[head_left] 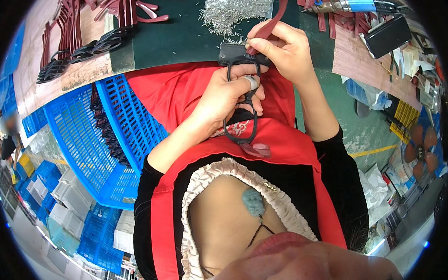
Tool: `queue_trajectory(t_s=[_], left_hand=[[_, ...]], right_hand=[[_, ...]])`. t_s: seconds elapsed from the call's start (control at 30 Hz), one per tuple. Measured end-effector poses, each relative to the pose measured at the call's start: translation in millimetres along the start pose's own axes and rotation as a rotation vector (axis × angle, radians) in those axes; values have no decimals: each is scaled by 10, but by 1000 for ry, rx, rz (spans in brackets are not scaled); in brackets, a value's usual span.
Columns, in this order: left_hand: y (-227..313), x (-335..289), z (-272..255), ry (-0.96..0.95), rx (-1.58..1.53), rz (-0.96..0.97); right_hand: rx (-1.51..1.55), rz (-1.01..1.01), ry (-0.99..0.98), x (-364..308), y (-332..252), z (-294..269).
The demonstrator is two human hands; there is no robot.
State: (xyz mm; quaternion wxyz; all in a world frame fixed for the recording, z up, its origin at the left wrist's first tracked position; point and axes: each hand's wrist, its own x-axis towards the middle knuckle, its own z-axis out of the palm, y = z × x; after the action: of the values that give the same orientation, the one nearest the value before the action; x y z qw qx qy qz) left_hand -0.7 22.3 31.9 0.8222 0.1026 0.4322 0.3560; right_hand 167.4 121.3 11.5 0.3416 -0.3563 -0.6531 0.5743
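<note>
A black eyeglass frame (242,138) is held upright in front of my red apron. My left hand (227,93) is closed round it, with a pale wrap on the thumb. A dark red temple (275,20) stretches up and away from the frame's upper corner. My right hand (285,46) is closed in a pinch on the temple's near end, where it meets the frame. Whatever lies right between those fingertips is too small to tell. Beside both hands is a small black block (229,53) at the table edge. A second red temple end (256,149) hangs at the frame's lower end.
A pile of tiny metal screws (237,13) lies on the dark mat. Finished-looking glasses (90,48) stand at the left. An electric screwdriver (357,4) and a black phone-like box (387,36) lie at the right. A blue basket (81,160) holds more glasses beside my left arm.
</note>
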Motion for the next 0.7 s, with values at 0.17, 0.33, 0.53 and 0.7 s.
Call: queue_trajectory(t_s=[0.17, 0.33, 0.53, 0.7], left_hand=[[-99, 19, 48, 30, 6, 61], [-87, -40, 158, -5, 140, 148], [-132, -46, 267, 45, 110, 423], [-131, -5, 220, -24, 46, 423]], right_hand=[[-186, -138, -78, 14, -62, -39], [-205, -286, -15, -77, -145, -124], [-259, -395, 42, 3, -365, -80], [-443, -549, 162, 22, -361, -76]])
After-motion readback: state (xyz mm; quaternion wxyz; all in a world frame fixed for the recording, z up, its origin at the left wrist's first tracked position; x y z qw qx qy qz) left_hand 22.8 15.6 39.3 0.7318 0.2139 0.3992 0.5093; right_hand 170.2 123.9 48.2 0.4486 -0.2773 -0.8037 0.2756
